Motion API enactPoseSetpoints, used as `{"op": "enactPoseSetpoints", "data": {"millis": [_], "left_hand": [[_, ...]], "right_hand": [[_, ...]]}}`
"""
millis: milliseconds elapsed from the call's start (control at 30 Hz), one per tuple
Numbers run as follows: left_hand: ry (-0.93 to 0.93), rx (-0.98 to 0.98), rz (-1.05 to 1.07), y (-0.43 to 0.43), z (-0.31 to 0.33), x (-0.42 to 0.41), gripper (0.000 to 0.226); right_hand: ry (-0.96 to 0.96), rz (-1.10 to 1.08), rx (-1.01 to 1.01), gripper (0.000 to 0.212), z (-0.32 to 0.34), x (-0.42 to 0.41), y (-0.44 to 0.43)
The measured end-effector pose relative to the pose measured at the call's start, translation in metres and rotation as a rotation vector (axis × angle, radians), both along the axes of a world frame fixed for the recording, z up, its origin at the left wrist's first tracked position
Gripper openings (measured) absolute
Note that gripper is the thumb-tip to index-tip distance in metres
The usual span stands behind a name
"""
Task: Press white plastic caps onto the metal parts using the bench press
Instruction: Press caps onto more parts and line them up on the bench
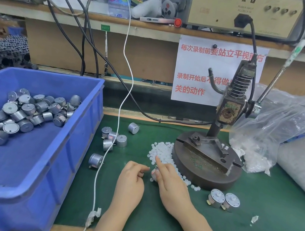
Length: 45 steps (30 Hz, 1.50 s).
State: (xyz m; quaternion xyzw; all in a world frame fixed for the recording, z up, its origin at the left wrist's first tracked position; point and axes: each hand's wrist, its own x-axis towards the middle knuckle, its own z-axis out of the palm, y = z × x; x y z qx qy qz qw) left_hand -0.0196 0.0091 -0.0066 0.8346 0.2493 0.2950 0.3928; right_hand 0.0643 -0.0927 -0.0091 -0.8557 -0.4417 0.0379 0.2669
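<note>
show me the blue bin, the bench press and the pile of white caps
blue bin (74, 133): head view, on its right inner wall
bench press (228, 111): head view, on the worn head block
pile of white caps (162, 150): head view, middle of the heap

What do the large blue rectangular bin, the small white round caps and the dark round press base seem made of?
Blue bin: moulded plastic, uniform colour, ribbed walls. White caps: probably plastic, matt, slightly translucent. Press base: metal, likely iron or steel, dull, dark, worn patches.
</note>
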Motion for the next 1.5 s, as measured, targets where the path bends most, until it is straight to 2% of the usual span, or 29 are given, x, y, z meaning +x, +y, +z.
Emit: {"op": "enactPoseSetpoints", "data": {"millis": [233,667,933,1067,1167,1300,1333,1400,1500], "left_hand": [[-0.008,-0.010,-0.003,-0.001,0.001,-0.001,0.044],[-0.002,0.004,0.013,-0.002,0.003,0.000,0.039],[0.002,-0.007,0.007,-0.003,0.006,-0.002,0.035],[-0.015,-0.037,0.001,-0.003,0.007,-0.001,0.037],[-0.023,-0.046,0.006,-0.002,0.005,-0.001,0.038],[-0.010,-0.025,0.000,-0.001,0.004,0.000,0.039],[-0.007,-0.021,-0.001,-0.001,0.004,0.001,0.040],[-0.003,-0.011,-0.003,-0.001,0.004,0.001,0.040],[-0.001,-0.002,-0.007,-0.002,0.003,0.000,0.040]], "right_hand": [[-0.019,-0.017,-0.025,0.047,0.001,-0.001,0.000],[-0.227,0.014,-0.173,0.051,0.006,-0.017,0.011],[-0.235,-0.022,-0.140,0.048,0.001,-0.022,0.018],[-0.139,-0.056,0.010,0.047,0.000,-0.017,0.011],[-0.065,-0.093,0.259,0.041,0.003,-0.018,0.008],[0.126,-0.227,0.548,0.019,0.006,-0.015,0.005],[0.190,-0.266,0.599,0.022,0.007,-0.013,0.003],[0.324,-0.333,0.643,0.029,0.010,-0.009,-0.001],[0.382,-0.327,0.567,0.030,0.010,-0.006,-0.005]]}}
